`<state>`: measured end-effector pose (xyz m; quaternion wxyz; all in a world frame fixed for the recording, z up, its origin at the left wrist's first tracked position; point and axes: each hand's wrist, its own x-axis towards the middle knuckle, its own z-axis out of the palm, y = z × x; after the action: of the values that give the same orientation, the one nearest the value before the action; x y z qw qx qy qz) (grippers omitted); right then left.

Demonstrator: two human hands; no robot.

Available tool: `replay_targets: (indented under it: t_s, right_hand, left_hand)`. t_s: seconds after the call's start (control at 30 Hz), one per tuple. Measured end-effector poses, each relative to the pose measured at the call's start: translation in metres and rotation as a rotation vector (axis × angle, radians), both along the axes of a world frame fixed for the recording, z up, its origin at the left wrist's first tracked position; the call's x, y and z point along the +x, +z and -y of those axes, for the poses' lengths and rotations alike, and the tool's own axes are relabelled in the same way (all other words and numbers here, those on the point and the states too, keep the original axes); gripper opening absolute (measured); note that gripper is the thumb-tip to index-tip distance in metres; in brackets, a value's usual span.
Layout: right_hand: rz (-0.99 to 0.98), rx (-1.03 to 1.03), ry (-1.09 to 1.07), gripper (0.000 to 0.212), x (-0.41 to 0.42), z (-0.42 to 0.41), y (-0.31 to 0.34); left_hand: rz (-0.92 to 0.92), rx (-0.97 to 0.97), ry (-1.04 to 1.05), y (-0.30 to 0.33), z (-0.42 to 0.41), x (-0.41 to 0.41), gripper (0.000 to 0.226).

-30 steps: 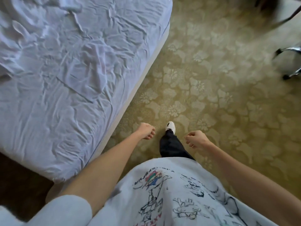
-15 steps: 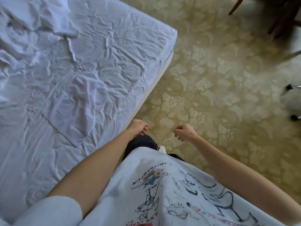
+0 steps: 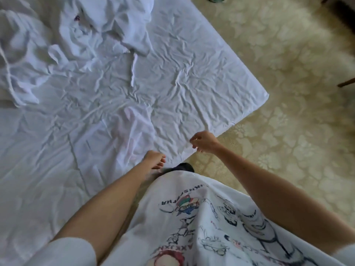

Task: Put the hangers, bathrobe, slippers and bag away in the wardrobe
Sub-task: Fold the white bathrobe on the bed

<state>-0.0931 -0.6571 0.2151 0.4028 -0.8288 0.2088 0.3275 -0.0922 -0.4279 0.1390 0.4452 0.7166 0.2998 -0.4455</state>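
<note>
Over the near corner of the bed (image 3: 192, 83) both hands hang empty, left hand (image 3: 153, 157) and right hand (image 3: 204, 142) with a loose, released grip. Their likely target, what looks like the white bathrobe (image 3: 99, 29), lies crumpled well beyond them; I'd lean in and gather it with both hands so nothing trails.

The white bathrobe (image 3: 107, 25) lies in a crumpled heap on the bed. It sits at the far side. A flat white bag (image 3: 115, 143) lies nearer.

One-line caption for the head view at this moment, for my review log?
Person stands at the bed corner, both hands empty, left hand and right hand loosely curled, crumpled white bathrobe lying farther up the sheet.
</note>
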Motion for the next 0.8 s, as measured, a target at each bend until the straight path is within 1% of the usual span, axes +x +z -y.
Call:
replay_targets:
  t_s: [0.1, 0.23, 0.33, 0.4, 0.5, 0.6, 0.8]
  right_hand:
    - [-0.037, -0.048, 0.044, 0.018, 0.053, 0.03, -0.008]
    - [-0.095, -0.145, 0.06, 0.018, 0.09, 0.07, -0.015]
    - [-0.089, -0.157, 0.051, 0.017, 0.133, 0.084, -0.015]
    - [-0.092, -0.146, 0.094, 0.017, 0.163, 0.086, -0.018]
    - [-0.085, -0.1, 0.157, 0.015, 0.217, 0.08, -0.022]
    - [-0.034, -0.03, 0.214, 0.014, 0.282, 0.06, -0.02]
    - [0.093, 0.15, 0.282, 0.016, 0.429, 0.006, -0.015]
  left_hand:
    - [0.009, -0.025, 0.054, 0.003, 0.014, 0.064, 0.013]
    - [0.029, -0.054, 0.087, 0.013, 0.028, 0.124, 0.015]
    - [0.033, -0.095, 0.141, 0.02, 0.036, 0.172, 0.015]
    - [0.033, -0.091, 0.176, 0.018, 0.04, 0.196, 0.014]
    - [0.042, -0.093, 0.248, 0.024, 0.045, 0.236, 0.013]
    - [0.081, -0.074, 0.329, 0.037, 0.045, 0.281, 0.012]
    - [0.24, -0.001, 0.516, 0.046, 0.028, 0.388, 0.01]
